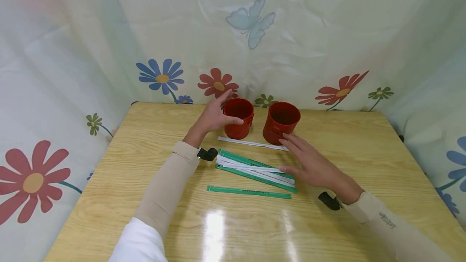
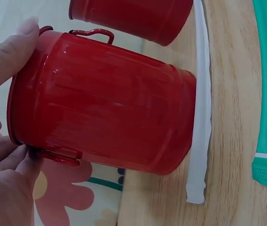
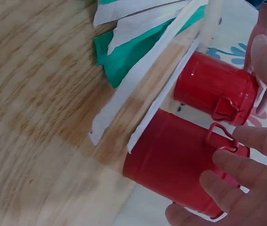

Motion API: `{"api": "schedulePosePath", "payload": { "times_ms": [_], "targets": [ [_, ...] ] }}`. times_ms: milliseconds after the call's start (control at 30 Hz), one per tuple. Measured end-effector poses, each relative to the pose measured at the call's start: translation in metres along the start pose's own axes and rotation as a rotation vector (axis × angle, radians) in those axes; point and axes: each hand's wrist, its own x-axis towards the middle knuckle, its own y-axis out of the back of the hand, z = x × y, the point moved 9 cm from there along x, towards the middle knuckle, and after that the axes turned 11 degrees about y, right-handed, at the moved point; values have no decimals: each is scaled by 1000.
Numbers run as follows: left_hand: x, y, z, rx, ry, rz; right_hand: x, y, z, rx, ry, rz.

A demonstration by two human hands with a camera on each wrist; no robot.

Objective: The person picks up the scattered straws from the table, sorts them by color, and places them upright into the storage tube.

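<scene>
Head view: the left hand [image 1: 214,116] is clamped on the left cup [image 1: 238,129] near its rim, thumb and fingers on opposite sides. At that cup's three o'clock stands the right cup [image 1: 279,123]; the right hand [image 1: 314,167], fingers spread apart, is at this one's five o'clock, contact unclear. At the left cup's six lies a white strip [image 1: 251,143], with a pile [image 1: 255,168] beyond. A sideways tug could knock the cups together; a low pull towards six might drag the strip.
</scene>
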Motion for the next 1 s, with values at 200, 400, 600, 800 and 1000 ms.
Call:
{"api": "schedulePosePath", "payload": {
  "times_ms": [200,400,600,800,1000],
  "targets": [
    [0,-1,-6,12,23,1,4,-6,4,-19,-18,0],
    [0,0,-6,13,13,-5,7,-15,10,-22,-37,-26],
    [1,1,-6,22,18,-3,8,-28,6,-41,33,-58],
    [0,-1,-5,12,22,-10,10,-36,4,-30,47,-58],
    [0,0,-7,3,39,-16,13,-38,4,-27,48,-64]
  ]
}}
